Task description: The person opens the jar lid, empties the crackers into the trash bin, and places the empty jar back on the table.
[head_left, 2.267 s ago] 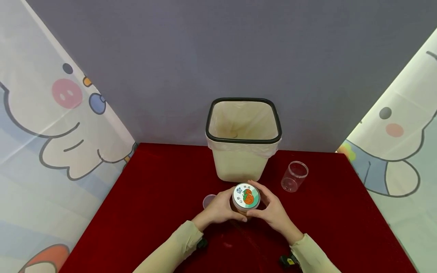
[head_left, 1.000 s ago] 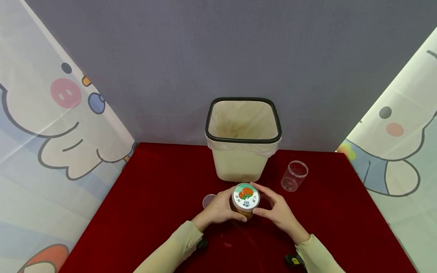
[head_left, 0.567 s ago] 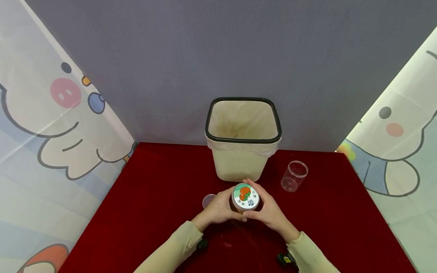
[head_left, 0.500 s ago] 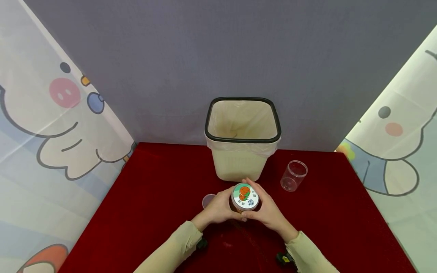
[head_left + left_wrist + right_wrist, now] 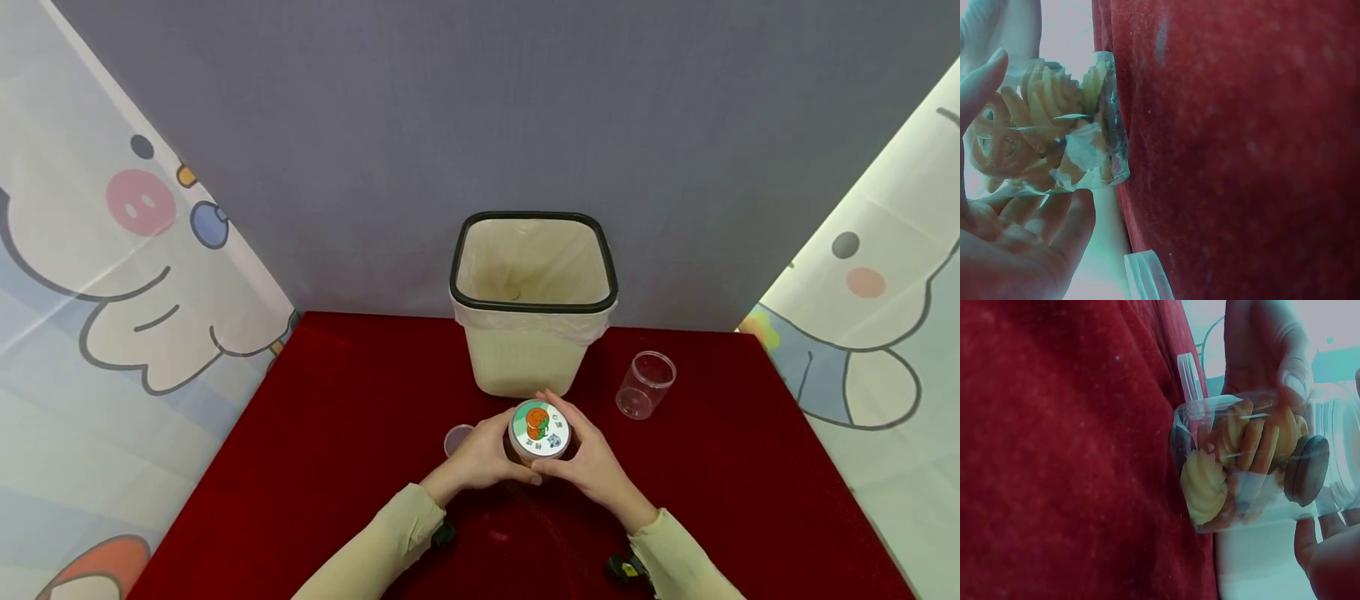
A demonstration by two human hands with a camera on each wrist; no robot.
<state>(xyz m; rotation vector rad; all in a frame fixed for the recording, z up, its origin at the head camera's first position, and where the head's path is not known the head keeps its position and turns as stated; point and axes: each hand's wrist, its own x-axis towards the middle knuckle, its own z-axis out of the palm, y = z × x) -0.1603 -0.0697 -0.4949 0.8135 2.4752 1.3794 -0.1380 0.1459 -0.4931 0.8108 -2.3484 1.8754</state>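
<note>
Lidded jar [image 5: 539, 429] holds assorted cookies [image 5: 1202, 489], left hand [image 5: 483, 457] curled round its body, right hand [image 5: 596, 467] round its top.

Head view evenly lit, wrist views teal-tinted, cloth [image 5: 1254, 150] blurred

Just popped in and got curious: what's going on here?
A person's left hand grips a clear jar of cookies while the right hand holds its printed lid, which sits on top. A clear container stands right of the lined bin; a clear round piece lies by the left hand.
</note>
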